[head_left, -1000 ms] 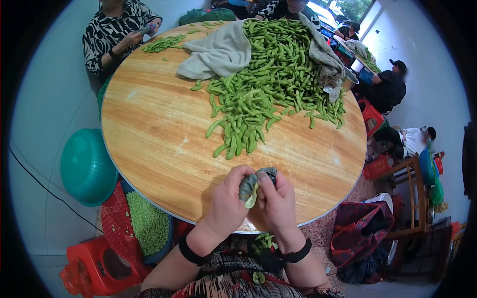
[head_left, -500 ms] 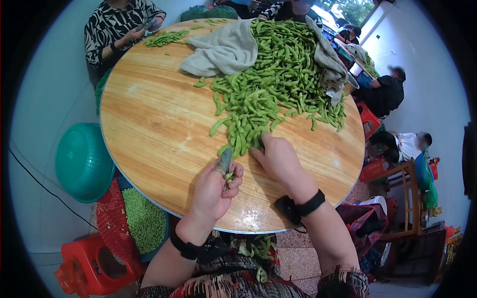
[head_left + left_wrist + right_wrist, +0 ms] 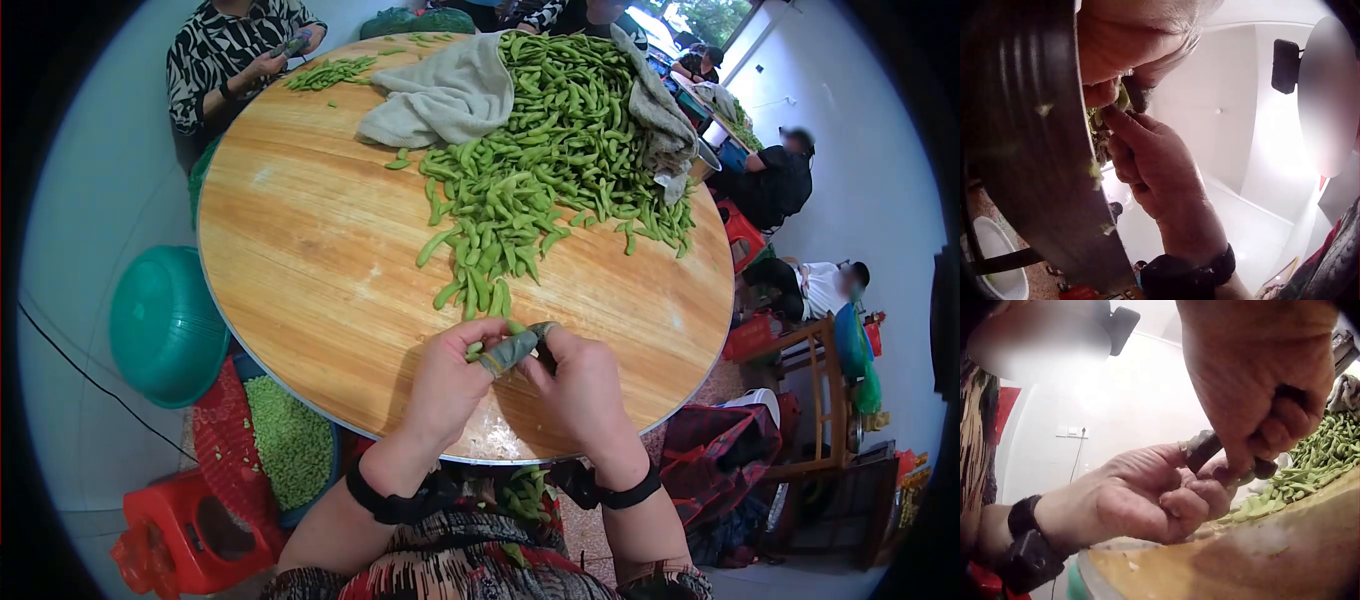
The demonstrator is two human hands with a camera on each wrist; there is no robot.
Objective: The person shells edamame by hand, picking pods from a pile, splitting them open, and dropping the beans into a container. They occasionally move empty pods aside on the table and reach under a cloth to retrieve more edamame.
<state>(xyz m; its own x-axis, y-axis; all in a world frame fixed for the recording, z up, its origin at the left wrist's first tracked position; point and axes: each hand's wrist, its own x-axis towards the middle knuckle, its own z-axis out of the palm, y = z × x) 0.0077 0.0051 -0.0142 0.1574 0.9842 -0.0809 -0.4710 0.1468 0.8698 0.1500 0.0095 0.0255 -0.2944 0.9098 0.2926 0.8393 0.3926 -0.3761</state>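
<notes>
Above the near part of the round table, my left hand (image 3: 445, 385) and right hand (image 3: 588, 395) meet. Between their fingertips they pinch a green soybean pod (image 3: 515, 327), mostly hidden by the fingers; a bit of it shows green in the left wrist view (image 3: 1124, 97). A grey cover (image 3: 510, 352) wraps the left thumb, and a dark cover sits on a right-hand digit. Some green beans (image 3: 474, 350) show within the left hand's curled fingers. Just beyond the hands lies a big heap of soybean pods (image 3: 510, 215) on the wooden table (image 3: 300, 240).
Grey cloths (image 3: 440, 105) lie at the heap's edges. Left of the table are a green basin (image 3: 168, 325), a tub of shelled beans (image 3: 290, 440) and a red stool (image 3: 200, 530). Another person (image 3: 235, 60) sits across at the far left. A plaid bag (image 3: 715, 460) stands at right.
A second ago both hands were together at the near edge; then the right hand reached to the pods while the left stayed back. Now the right hand is back against the left with a pod.
</notes>
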